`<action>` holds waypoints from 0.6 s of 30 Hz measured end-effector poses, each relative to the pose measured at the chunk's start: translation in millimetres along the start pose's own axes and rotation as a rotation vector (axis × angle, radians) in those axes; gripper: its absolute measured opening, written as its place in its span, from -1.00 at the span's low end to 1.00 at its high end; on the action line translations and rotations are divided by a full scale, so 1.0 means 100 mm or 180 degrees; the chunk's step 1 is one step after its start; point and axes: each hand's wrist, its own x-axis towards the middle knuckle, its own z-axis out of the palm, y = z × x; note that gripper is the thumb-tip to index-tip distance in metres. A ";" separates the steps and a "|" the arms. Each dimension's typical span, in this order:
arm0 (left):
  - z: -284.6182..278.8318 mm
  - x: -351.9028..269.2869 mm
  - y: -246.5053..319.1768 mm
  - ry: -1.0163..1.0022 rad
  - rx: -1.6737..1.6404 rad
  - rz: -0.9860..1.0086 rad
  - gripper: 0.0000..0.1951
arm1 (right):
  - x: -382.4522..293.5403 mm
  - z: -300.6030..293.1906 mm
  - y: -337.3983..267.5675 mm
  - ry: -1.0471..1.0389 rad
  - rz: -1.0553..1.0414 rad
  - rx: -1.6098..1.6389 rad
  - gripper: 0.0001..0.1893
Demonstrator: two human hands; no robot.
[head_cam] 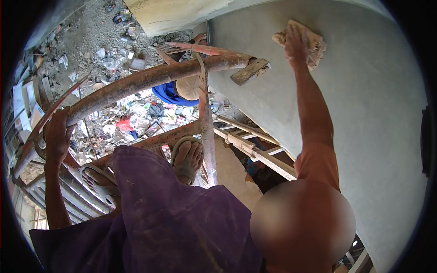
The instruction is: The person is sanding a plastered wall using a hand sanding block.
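Note:
My right hand (296, 46), arm stretched out, presses a torn tan pad (315, 42), foam or folded paper, flat against a smooth grey plastered wall (368, 102). At the far left my left hand (57, 136) grips the rusty curved metal tube (136, 83) of a scaffold frame. A blurred disc hides the area around my right shoulder. Below me my sandalled feet (187, 158) stand at the frame's rusty crossbar (170, 134). A piece of wood (251, 71) sits at the tube's right end, close to the wall.
A person (187, 88) in a pale cap and blue clothing is below the frame, with a hand (200, 38) at the wall's edge. Rubbish and rubble (136, 112) cover the ground. A wooden ladder-like frame (259, 155) leans beside the wall; metal slats (78, 194) lie at left.

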 end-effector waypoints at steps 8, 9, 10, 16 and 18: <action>0.04 0.10 0.10 0.0126 -0.0040 0.0112 -0.40 | -1.49 0.77 -0.71 -0.0605 -0.0165 0.1441 -0.50; 0.02 0.03 0.08 0.0094 -0.0007 0.0082 -0.40 | -1.63 0.65 -0.78 -0.0587 -0.0191 0.1486 -0.50; -0.03 -0.04 0.05 0.0031 0.0021 -0.0003 -0.40 | -1.78 0.47 -0.81 -0.0508 -0.0379 0.1507 -0.49; 0.04 -0.05 -0.02 -0.0085 0.0005 -0.0064 -0.41 | -1.56 -0.12 0.02 0.0438 -0.0086 0.1260 -0.33; 0.07 -0.05 -0.04 0.0025 0.0139 0.0068 -0.41 | -1.04 -0.41 0.30 -0.0011 0.0194 0.0663 -0.34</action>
